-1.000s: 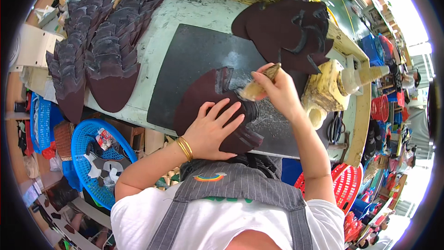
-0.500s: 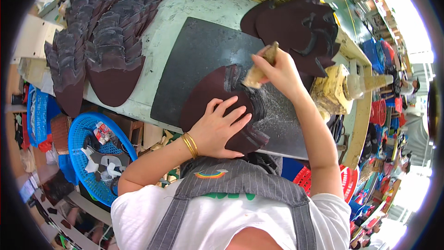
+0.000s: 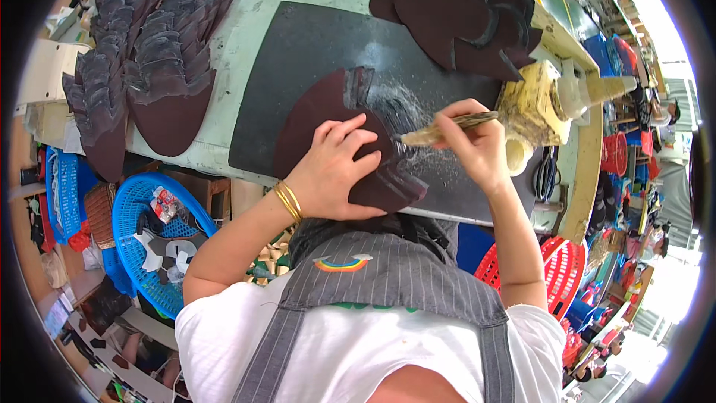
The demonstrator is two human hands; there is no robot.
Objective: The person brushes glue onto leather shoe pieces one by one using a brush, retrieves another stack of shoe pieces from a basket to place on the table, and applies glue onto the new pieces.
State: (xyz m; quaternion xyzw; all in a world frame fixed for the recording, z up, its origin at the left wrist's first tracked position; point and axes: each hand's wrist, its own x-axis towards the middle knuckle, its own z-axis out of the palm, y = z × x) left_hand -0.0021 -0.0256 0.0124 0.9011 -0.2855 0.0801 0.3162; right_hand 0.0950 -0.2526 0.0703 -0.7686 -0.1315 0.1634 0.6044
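A dark brown, curved shoe-upper piece [image 3: 309, 116] lies on a black board [image 3: 272, 52] in front of me. My left hand [image 3: 335, 168] rests on it with the fingers spread and nothing gripped. In my right hand [image 3: 477, 145] is a brush [image 3: 425, 136], its handle pinched between thumb and fingers and its pale, caked head pointing left. The brush tip meets the piece's notched right edge, where a wet, dark band shows. Whitish smears and streaks cover the board beside that edge.
Overlapping rows of similar pieces [image 3: 168, 75] lie at the left of the pale table [image 3: 231, 45]. More pieces [image 3: 440, 15] are stacked at the far right. A yellowed container [image 3: 533, 104] stands by the right edge. Below are a blue basket [image 3: 123, 254] and a red basket [image 3: 563, 265].
The brush has moved nearer to me along the notched edge, and its handle has swung from pointing away to pointing right. My left hand keeps its place on the piece. The whole view has shifted.
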